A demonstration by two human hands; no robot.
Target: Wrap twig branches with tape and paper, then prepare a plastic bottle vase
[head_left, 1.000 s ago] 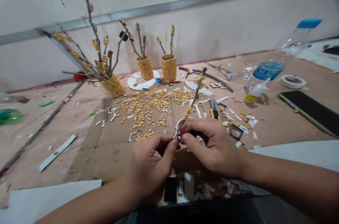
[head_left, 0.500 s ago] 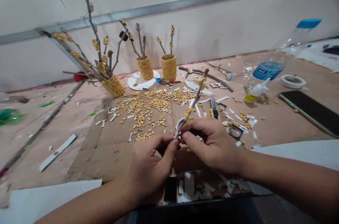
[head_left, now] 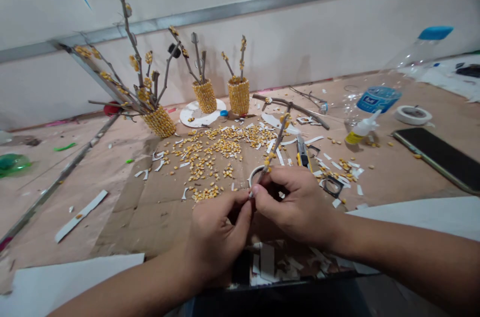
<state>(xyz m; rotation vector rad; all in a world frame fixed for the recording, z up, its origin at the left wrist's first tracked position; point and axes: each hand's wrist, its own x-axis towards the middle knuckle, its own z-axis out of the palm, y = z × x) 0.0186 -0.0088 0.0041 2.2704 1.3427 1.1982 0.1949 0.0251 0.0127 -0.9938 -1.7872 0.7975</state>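
Note:
My left hand and my right hand meet at the near end of a thin twig, both pinched shut on it. The twig slants up and away to the right and carries a few yellow corn kernels along its length. Loose corn kernels lie scattered on the cardboard just beyond my hands. A small ring of tape sits under the twig near my right fingers.
Three kernel-covered pots with decorated twigs stand at the back. A utility knife, glue bottle, plastic water bottle, tape roll and phone lie to the right. Paper scraps litter the surface.
Both hands have drawn slightly closer together and shifted a little left on the twig's end. The twig's far tip has dropped a bit lower.

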